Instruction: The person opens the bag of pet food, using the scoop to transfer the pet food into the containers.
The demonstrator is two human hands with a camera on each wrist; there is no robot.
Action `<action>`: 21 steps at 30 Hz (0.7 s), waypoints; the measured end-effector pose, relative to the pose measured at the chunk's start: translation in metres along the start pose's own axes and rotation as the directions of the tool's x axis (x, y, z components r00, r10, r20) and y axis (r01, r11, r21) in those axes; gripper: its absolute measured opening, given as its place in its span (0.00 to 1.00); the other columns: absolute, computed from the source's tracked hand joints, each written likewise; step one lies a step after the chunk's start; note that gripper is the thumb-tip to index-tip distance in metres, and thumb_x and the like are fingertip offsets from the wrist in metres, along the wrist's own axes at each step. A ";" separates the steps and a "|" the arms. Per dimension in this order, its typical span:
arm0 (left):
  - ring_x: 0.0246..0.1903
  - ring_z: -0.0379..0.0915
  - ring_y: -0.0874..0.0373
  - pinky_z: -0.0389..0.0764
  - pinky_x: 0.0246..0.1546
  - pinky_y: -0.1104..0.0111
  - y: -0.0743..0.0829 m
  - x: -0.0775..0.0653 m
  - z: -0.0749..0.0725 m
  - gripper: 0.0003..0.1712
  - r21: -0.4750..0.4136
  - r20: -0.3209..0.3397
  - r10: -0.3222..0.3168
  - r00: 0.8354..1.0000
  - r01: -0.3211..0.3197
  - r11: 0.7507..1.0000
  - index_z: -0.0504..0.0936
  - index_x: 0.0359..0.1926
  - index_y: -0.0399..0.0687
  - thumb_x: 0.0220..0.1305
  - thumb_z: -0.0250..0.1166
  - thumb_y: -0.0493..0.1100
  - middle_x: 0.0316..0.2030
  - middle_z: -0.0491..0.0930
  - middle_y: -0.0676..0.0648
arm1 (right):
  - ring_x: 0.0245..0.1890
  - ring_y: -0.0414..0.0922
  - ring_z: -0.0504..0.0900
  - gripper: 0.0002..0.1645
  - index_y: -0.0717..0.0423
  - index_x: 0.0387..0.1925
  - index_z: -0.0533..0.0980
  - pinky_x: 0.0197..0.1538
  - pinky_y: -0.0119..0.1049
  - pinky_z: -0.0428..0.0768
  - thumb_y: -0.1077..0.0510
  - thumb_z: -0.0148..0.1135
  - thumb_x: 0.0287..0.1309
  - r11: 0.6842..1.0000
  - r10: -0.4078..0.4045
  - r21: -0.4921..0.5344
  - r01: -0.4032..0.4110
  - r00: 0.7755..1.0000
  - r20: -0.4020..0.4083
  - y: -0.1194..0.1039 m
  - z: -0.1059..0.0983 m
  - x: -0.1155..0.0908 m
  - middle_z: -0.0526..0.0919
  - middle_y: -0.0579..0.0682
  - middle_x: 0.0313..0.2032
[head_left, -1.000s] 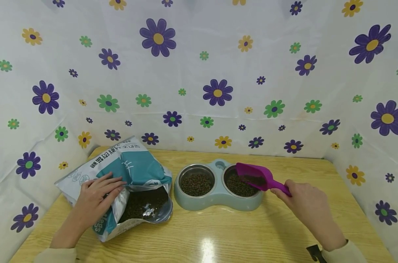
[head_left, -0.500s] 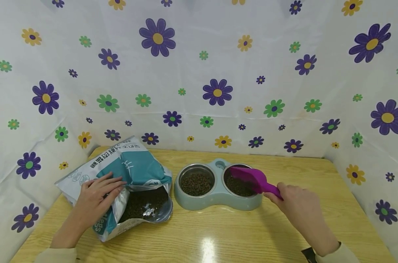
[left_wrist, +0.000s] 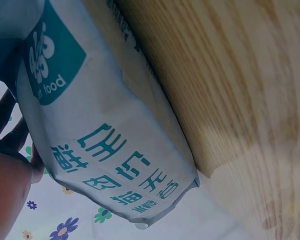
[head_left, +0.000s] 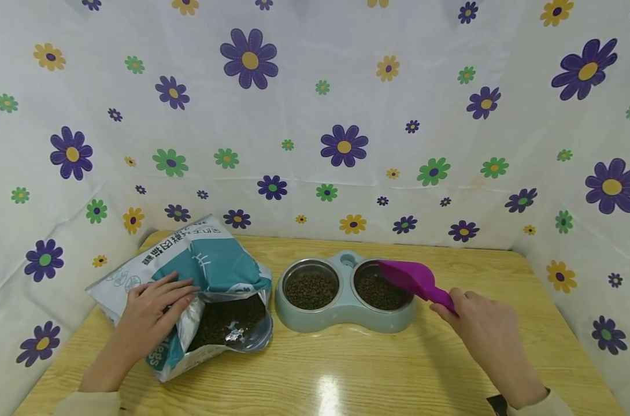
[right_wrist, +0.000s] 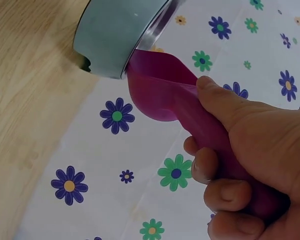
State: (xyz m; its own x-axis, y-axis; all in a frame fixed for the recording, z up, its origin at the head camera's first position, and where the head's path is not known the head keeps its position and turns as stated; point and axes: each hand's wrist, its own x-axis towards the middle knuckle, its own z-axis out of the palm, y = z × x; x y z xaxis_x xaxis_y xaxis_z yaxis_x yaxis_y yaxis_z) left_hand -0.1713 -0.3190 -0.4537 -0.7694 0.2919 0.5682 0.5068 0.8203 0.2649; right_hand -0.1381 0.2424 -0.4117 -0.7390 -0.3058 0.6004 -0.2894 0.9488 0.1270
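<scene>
My right hand [head_left: 484,332] grips the handle of a magenta scoop [head_left: 411,280], fingers curled round it in the right wrist view [right_wrist: 205,112]. The scoop is tilted, its front edge over the right bowl of a pale blue double pet bowl [head_left: 346,319]. Brown kibble [head_left: 312,290] lies in both metal bowls. My left hand [head_left: 156,306] rests with extended fingers on a white and teal pet food bag [head_left: 226,263], which lies on its side with its mouth open. More kibble [head_left: 218,323] shows inside the bag. The left wrist view shows the bag's printed side [left_wrist: 105,135].
A light wooden table [head_left: 377,375] carries everything. White cloth [head_left: 304,69] with printed flowers stands close behind it and at both sides. A small round recess [head_left: 348,259] sits at the back of the bowl base, between the bowls.
The scoop first dipped left and lower into the right bowl, then rose back to the right. Kibble visible in it one second ago no longer shows. My left hand and the bag stayed still.
</scene>
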 end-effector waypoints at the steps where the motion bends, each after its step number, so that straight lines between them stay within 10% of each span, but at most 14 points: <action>1: 0.63 0.74 0.36 0.61 0.52 0.41 0.000 0.000 0.000 0.14 0.001 0.000 0.000 1.000 0.000 1.000 0.89 0.52 0.56 0.69 0.66 0.39 0.54 0.87 0.42 | 0.12 0.37 0.49 0.45 0.52 0.19 0.63 0.20 0.29 0.44 0.25 0.17 0.70 1.000 -0.001 -0.005 0.001 1.000 -0.009 0.001 0.000 -0.001 0.55 0.41 0.12; 12: 0.62 0.74 0.34 0.61 0.52 0.42 0.001 0.000 0.000 0.14 0.010 0.003 0.000 1.000 0.000 1.000 0.89 0.52 0.55 0.69 0.65 0.39 0.54 0.87 0.43 | 0.12 0.36 0.50 0.45 0.52 0.18 0.64 0.19 0.28 0.46 0.23 0.21 0.69 0.998 0.048 0.044 -0.049 0.999 0.020 0.003 -0.002 -0.002 0.56 0.40 0.11; 15: 0.62 0.74 0.34 0.61 0.52 0.42 0.001 0.000 0.000 0.14 0.009 0.007 -0.003 1.000 0.003 1.000 0.89 0.52 0.54 0.69 0.65 0.39 0.54 0.87 0.42 | 0.12 0.35 0.52 0.39 0.50 0.19 0.68 0.18 0.28 0.48 0.26 0.41 0.71 0.986 0.094 0.129 -0.107 0.991 0.100 0.001 -0.005 -0.002 0.58 0.39 0.12; 21: 0.62 0.74 0.34 0.61 0.52 0.42 0.001 0.000 -0.001 0.14 0.003 0.007 -0.006 1.000 0.006 1.000 0.89 0.52 0.55 0.68 0.66 0.38 0.54 0.87 0.42 | 0.15 0.33 0.60 0.17 0.50 0.27 0.81 0.20 0.28 0.57 0.43 0.70 0.63 0.856 0.197 0.392 -0.338 0.913 0.357 -0.010 -0.010 0.005 0.66 0.38 0.14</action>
State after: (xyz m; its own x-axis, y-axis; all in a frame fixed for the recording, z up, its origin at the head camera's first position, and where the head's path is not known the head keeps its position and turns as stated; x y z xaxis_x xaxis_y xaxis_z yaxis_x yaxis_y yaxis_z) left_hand -0.1701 -0.3186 -0.4526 -0.7755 0.2902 0.5607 0.5006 0.8238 0.2660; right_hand -0.1327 0.2317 -0.4018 -0.9489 -0.1209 0.2914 -0.2364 0.8841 -0.4031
